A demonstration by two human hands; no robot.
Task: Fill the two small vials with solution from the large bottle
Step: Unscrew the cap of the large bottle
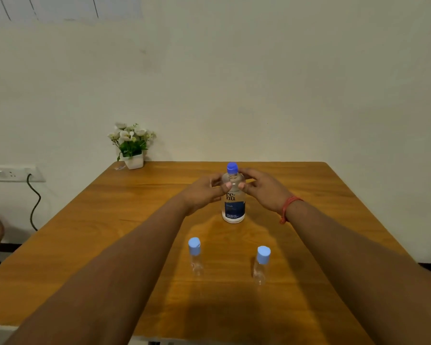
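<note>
Bottle of solution, blue cap on, stands upright at the centre of the frame on the wooden worktop, and I have both hands at its shoulder. My left hand curls in from the frame's left, thumb on the clear upper wall; my right hand, a red thread at the wrist, mirrors it from the right, thumb likewise pressed to the front. Fingers of both wrap behind the bottle, a two-sided hold that I judge is meant to steady it before the cap is worked loose. Lower in the frame, the two small vials wait upright and well apart, each capped in pale blue and seemingly empty, set near me where pouring would be easiest. Nothing is filled yet. At the upper left of the worktop sits a white pot of flowers; a wall socket and dangling cable show at the left edge.
</note>
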